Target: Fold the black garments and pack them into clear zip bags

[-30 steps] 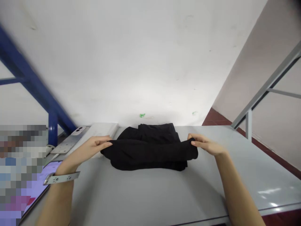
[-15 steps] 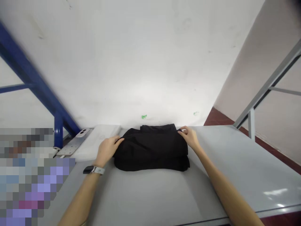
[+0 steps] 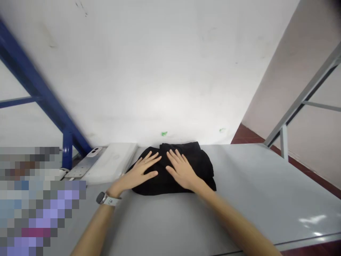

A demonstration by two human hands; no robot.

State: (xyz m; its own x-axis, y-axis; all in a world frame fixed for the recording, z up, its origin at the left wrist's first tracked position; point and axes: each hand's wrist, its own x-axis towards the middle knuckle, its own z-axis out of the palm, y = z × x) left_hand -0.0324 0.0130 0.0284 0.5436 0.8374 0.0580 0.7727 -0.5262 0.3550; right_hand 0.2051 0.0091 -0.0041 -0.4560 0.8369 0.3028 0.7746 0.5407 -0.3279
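1 black cloth garment (image 3: 199, 163), folded into a low, creased stack with soft, uneven edges, lies flat near the far edge of a grey table (image 3: 266, 185).

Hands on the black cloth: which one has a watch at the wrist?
The left hand, with a watch on its wrist; the right hand has a bare wrist.

Left wrist: smartwatch (image 3: 108, 199), with a dark case (image 3: 100, 197) and a pale strap (image 3: 113, 201) bearing small dark marks. Left forearm (image 3: 97, 227) and right forearm (image 3: 234, 222) bare, no cuff in view. Left hand (image 3: 137, 171) and right hand (image 3: 183, 170) bare, fingers long and slender.
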